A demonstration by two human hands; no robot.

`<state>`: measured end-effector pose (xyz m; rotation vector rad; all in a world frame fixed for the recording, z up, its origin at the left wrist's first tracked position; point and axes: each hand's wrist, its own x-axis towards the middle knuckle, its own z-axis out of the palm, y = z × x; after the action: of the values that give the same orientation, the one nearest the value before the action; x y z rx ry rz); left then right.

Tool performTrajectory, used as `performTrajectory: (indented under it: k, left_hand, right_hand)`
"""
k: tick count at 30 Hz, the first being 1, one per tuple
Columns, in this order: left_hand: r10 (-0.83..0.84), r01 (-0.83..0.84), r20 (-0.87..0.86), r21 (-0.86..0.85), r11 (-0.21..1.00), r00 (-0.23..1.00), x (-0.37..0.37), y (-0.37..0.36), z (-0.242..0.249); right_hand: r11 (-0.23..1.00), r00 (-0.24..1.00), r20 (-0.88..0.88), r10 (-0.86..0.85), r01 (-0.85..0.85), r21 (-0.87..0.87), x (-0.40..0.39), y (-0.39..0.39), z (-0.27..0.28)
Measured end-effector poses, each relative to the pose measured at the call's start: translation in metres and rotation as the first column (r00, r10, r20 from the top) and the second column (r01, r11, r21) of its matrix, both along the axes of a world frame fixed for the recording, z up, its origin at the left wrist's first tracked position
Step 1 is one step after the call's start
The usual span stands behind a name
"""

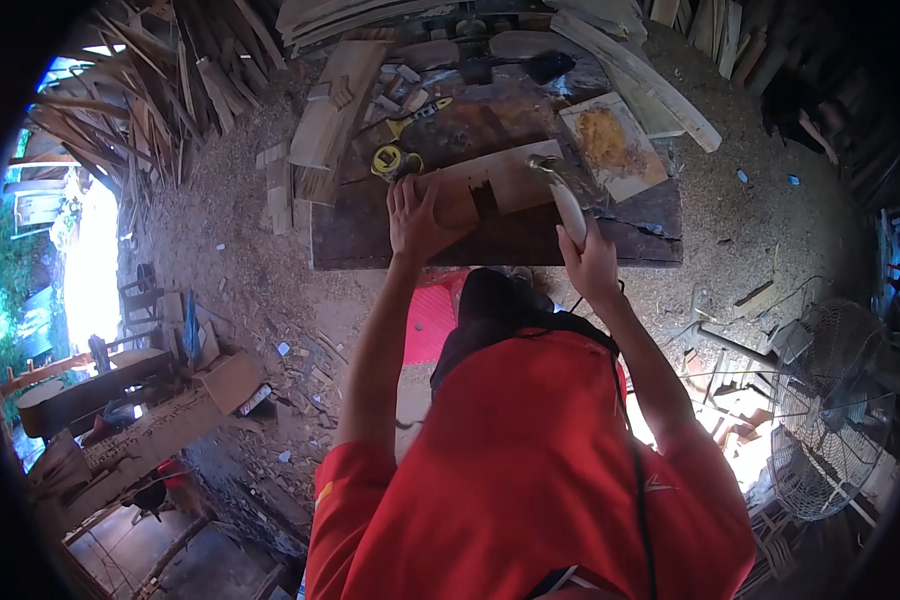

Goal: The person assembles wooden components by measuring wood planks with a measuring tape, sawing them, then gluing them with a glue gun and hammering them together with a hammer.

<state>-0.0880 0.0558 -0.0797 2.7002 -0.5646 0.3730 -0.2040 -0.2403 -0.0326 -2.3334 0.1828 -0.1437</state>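
A hammer [568,208] is in my right hand [592,258], its metal head over the right end of a pale board [515,180] on the dark workbench [360,235]. My left hand [422,218] lies with fingers spread on the board's left end. A dark notch or patch shows in the board between my hands. Just beyond my left fingers sits a yellow tape measure [392,162], and a yellow-handled tool [415,117] lies behind it.
A stained square board [613,145] rests on the bench's right side. Planks [332,110] and small offcuts lie at its left. A wire fan [832,410] stands at the lower right, and wood scraps [140,110] are piled at the upper left.
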Motion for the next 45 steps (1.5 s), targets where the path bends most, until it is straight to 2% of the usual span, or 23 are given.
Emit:
performTrajectory:
  k: [5,8,11,12,14,16,17,18,21,26,32,35,38,42,45]
  left_hand:
    - [-0.011,0.011,0.011,0.005,1.000,1.000,0.000,0.001,0.001]
    - [-0.014,0.014,0.037,0.010,1.000,0.999,0.001,-0.001,0.000]
    - [-0.029,0.029,0.020,0.010,1.000,0.999,-0.001,-0.002,0.006]
    - [-0.085,0.083,0.038,0.035,0.996,0.996,-0.002,-0.003,0.007]
    - [-0.190,0.183,0.075,0.085,0.979,0.979,-0.002,-0.005,0.005]
    - [-0.327,0.327,0.006,0.041,0.944,0.945,-0.001,-0.018,-0.001]
    - [-0.396,0.396,-0.032,0.018,0.918,0.918,-0.002,-0.028,-0.002]
    - [-0.451,0.451,0.020,-0.001,0.892,0.892,-0.007,-0.040,-0.001]
    - [-0.420,0.418,-0.026,-0.059,0.906,0.907,-0.013,-0.079,0.000]
    - [-0.362,0.360,0.036,0.034,0.932,0.932,-0.012,-0.099,-0.014]
    - [-0.335,0.337,0.106,-0.003,0.941,0.936,-0.009,-0.097,-0.030]
    - [-0.337,0.347,0.145,-0.045,0.937,0.930,-0.011,-0.096,-0.034]
    - [-0.326,0.343,0.167,-0.084,0.936,0.930,-0.010,-0.095,-0.034]
    - [-0.286,0.297,0.080,-0.231,0.926,0.955,-0.009,-0.100,-0.032]
    - [-0.149,0.159,0.079,-0.147,0.976,0.986,-0.010,-0.103,-0.008]
  right_hand:
    - [0.993,0.995,-0.021,0.097,-0.098,-0.059,0.011,-0.020,-0.028]
    - [0.975,0.994,-0.090,-0.062,0.079,0.207,0.009,-0.031,-0.017]
    - [0.829,0.960,-0.228,-0.163,0.258,0.496,0.009,-0.063,-0.022]
    - [0.771,0.949,-0.250,-0.190,0.302,0.561,0.008,-0.075,-0.029]
    - [0.689,0.913,-0.302,-0.274,0.406,0.601,0.000,-0.090,-0.035]
    - [0.604,0.863,-0.358,-0.356,0.505,0.617,-0.007,-0.104,-0.057]
    - [0.578,0.869,-0.334,-0.366,0.493,0.650,-0.012,-0.110,-0.067]
    - [0.550,0.872,-0.312,-0.376,0.482,0.682,-0.016,-0.115,-0.074]
    - [0.525,0.868,-0.270,-0.416,0.472,0.708,-0.023,-0.117,-0.086]
    - [0.515,0.880,-0.243,-0.409,0.442,0.734,-0.025,-0.120,-0.091]
    - [0.580,0.892,-0.251,-0.375,0.437,0.687,-0.023,-0.120,-0.087]
    - [0.574,0.897,-0.228,-0.378,0.420,0.703,-0.022,-0.118,-0.086]
    - [0.662,0.902,-0.180,-0.392,0.412,0.626,-0.020,-0.113,-0.085]
    - [0.820,0.915,-0.160,-0.370,0.402,0.407,-0.005,-0.121,-0.067]
    - [0.951,0.951,-0.110,-0.288,0.297,0.081,0.031,-0.120,-0.018]
